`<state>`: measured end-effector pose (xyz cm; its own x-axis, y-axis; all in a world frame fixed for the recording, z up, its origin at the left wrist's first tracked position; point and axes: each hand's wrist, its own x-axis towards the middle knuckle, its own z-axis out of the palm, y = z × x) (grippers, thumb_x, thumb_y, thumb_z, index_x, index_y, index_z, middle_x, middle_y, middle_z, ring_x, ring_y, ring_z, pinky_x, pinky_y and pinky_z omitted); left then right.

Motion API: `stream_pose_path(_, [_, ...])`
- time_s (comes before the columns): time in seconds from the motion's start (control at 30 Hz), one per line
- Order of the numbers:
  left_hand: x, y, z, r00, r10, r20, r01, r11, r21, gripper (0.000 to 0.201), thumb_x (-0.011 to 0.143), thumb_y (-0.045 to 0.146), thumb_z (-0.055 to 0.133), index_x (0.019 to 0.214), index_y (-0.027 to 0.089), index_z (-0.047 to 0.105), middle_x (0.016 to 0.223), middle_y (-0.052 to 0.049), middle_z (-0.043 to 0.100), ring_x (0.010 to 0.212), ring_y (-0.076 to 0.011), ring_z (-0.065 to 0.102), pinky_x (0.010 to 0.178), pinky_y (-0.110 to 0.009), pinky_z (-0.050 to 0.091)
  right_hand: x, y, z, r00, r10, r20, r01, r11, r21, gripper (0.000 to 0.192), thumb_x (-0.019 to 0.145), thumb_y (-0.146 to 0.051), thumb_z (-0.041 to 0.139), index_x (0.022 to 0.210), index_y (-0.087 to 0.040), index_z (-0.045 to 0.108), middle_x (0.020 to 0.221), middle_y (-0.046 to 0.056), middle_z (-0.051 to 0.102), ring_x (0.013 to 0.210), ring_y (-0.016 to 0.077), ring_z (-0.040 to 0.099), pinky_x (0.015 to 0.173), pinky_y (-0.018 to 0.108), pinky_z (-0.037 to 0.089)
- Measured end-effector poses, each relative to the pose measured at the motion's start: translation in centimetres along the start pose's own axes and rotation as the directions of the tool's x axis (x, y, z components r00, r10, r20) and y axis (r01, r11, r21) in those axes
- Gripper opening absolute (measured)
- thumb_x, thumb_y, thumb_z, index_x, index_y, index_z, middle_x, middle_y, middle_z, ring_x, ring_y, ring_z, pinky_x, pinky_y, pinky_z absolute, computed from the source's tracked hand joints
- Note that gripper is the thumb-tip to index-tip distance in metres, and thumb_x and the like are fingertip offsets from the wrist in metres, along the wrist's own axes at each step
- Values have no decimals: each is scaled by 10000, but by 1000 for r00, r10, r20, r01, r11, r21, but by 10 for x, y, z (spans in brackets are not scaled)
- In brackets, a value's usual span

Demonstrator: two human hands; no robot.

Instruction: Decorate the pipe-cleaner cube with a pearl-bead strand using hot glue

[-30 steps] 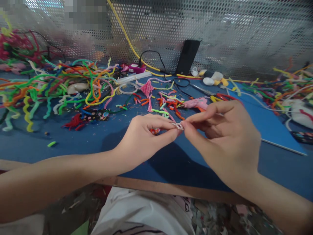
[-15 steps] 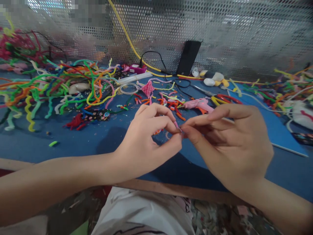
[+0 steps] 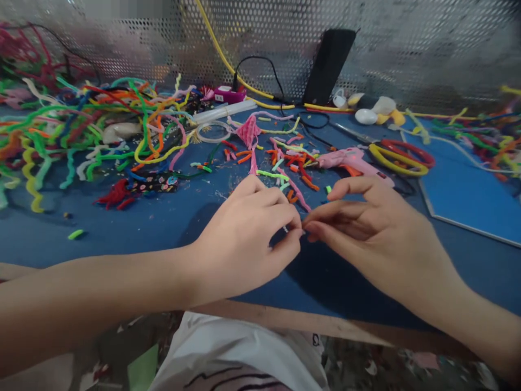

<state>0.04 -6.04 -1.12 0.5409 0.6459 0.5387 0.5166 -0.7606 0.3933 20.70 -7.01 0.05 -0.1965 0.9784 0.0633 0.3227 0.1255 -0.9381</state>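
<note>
My left hand (image 3: 256, 231) is closed in a pinch above the near part of the table, on a thin pink pipe cleaner that the fingers almost fully hide. Thumb and forefinger of my right hand (image 3: 378, 233) press together at the same spot, fingertip to fingertip with the left; what lies between them is too small to make out. Beyond the left knuckles lies a pink woven pipe-cleaner shape (image 3: 248, 132) with a strand running toward that hand. Short orange pipe-cleaner pieces (image 3: 296, 161) are scattered past the fingertips. A pink glue gun (image 3: 345, 159) lies behind my right hand.
Tangled coloured pipe cleaners (image 3: 106, 127) cover the left side. Scissors (image 3: 401, 157) with red and yellow handles lie right of centre, near a blue board (image 3: 468, 190). A black phone-like slab (image 3: 329, 65) leans on the perforated metal screen (image 3: 260, 32), with glue sticks (image 3: 223, 111) to its left.
Both hands stay pinched together, with the left turned more palm-down. The pink strand visible between the fingers earlier is now mostly hidden. The camera view has shifted slightly.
</note>
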Motion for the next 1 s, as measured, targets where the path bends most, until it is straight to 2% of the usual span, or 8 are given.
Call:
stream_pose_path(0.1, [-1,-1,0,992,110,-68,-99,983,152,163,937,163,590,835,186,714,841,-42,730,794,-183,561,835,-393,466,0,2,-2,999,31,-28,-30,999,14,415,799,-394,829,1014,-319,482,810,-20,774,708,212,735,656,349,586])
stream_pose_path(0.17, [-2,-3,0,982,173,-73,-150,957,248,150,943,186,596,871,191,728,872,-59,735,837,-209,574,819,-407,480,0,2,-2,998,50,-33,-49,998,44,433,785,-393,838,1018,-320,480,813,-18,776,716,215,738,643,343,584])
stream_pose_path(0.33, [-5,-9,-1,972,225,-63,-194,927,321,129,952,238,616,955,221,744,926,-49,753,915,-235,607,805,-405,491,2,0,-1,994,108,-21,-102,977,186,484,709,-380,894,963,-303,490,757,-25,746,671,212,721,636,354,585])
stream_pose_path(0.47, [-3,-9,1,979,188,-79,-167,962,217,136,964,221,603,943,230,738,911,-18,779,861,-199,641,849,-392,510,3,0,-1,990,141,-16,-133,958,254,523,670,-375,923,935,-294,480,733,-30,728,647,205,711,655,364,598])
stream_pose_path(0.7, [5,-1,0,996,-14,-93,14,1000,2,104,910,198,660,851,251,728,774,29,754,765,-157,656,764,-305,534,2,4,-6,988,154,17,-153,950,273,457,770,-315,861,959,-295,446,759,-40,740,652,179,696,669,341,575])
stream_pose_path(0.8, [6,3,-3,994,-90,-57,84,992,-95,79,891,183,667,892,233,728,830,21,766,807,-154,682,795,-297,546,1,5,-7,989,144,35,-147,936,318,453,795,-296,843,968,-296,424,753,-57,739,644,158,682,674,319,553])
stream_pose_path(0.93, [7,7,-6,990,-140,24,141,953,-267,205,859,135,652,1042,218,693,995,-10,786,914,-172,717,817,-302,567,1,4,-7,988,142,55,-152,916,372,467,795,-266,845,976,-295,416,743,-68,724,628,144,662,643,297,527])
stream_pose_path(1.0, [6,9,-5,985,-160,63,172,919,-354,224,863,141,661,1075,212,667,1006,-20,786,905,-170,728,796,-296,577,1,3,-6,989,131,64,-145,905,400,459,803,-242,838,959,-291,409,739,-70,718,626,134,657,630,282,521])
